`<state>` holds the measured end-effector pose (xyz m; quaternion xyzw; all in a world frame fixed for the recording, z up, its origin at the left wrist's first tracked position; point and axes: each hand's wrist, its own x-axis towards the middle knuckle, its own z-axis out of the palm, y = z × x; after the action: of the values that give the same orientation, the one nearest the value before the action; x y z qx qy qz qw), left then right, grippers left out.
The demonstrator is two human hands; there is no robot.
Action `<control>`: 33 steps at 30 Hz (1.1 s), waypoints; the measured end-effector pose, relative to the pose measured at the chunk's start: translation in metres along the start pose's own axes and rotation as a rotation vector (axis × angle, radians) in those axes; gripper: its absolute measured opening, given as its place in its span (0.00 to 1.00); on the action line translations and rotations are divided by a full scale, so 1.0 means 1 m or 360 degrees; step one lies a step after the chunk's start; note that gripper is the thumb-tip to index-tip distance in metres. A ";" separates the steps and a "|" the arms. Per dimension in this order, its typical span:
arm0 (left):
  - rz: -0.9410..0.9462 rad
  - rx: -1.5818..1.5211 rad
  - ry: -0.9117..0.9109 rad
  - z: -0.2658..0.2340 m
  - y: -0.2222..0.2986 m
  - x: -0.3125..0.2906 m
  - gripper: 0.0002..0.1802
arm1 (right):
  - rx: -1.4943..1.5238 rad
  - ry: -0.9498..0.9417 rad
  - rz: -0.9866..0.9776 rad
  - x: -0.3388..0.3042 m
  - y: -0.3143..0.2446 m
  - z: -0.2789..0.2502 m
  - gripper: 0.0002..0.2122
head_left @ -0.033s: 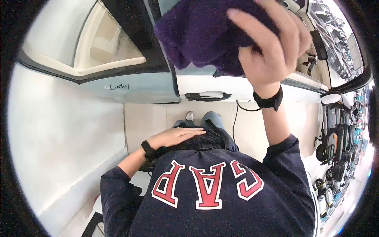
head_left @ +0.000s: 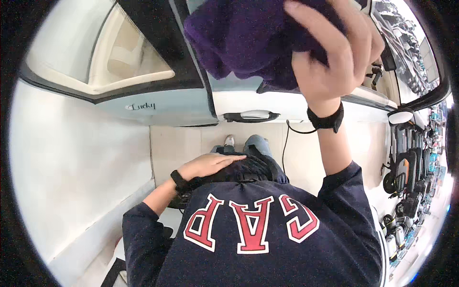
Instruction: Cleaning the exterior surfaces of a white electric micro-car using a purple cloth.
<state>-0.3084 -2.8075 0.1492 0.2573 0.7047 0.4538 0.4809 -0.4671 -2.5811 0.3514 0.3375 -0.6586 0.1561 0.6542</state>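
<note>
High in the head view, my right hand (head_left: 330, 57) grips a bunched purple cloth (head_left: 244, 43), thumb and fingers pressed into its folds. The cloth lies over the window area of a pale blue and white vehicle door, and covers part of it. Just below it sits the door handle (head_left: 253, 115), dark with a white grip. My left hand (head_left: 210, 165) rests flat at my waist, fingers stretched out on a black bag or bunched dark fabric (head_left: 244, 172). Nothing shows in that hand. Each wrist carries a black band.
A triangular rear window (head_left: 136, 52) and the vehicle's light side panel (head_left: 143, 109) are at the upper left. A white mirror (head_left: 400, 117) juts out at the right. A black cable (head_left: 285, 148) hangs beside my right forearm. Several scooters or similar vehicles (head_left: 406, 167) line the far right.
My right hand has shifted slightly right and the cloth slightly up and left; the cloth is still in my grip. My left hand stays at my waist.
</note>
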 end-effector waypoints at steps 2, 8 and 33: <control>-0.0341 0.0202 -0.0086 0.003 -0.036 0.000 0.28 | -0.0274 -0.0355 -0.0293 0.018 0.012 -0.017 0.16; -0.0869 -0.0408 0.0243 0.063 -0.200 -0.045 0.42 | 0.0219 -0.0646 -0.0056 -0.037 -0.026 0.001 0.20; -0.0531 0.0063 0.0428 0.062 -0.031 -0.029 0.25 | 0.0037 -0.0644 0.0472 -0.078 0.053 -0.092 0.18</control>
<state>-0.2380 -2.8206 0.1265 0.0836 0.8041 0.3843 0.4458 -0.4383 -2.4649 0.2970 0.2689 -0.8166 0.1872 0.4751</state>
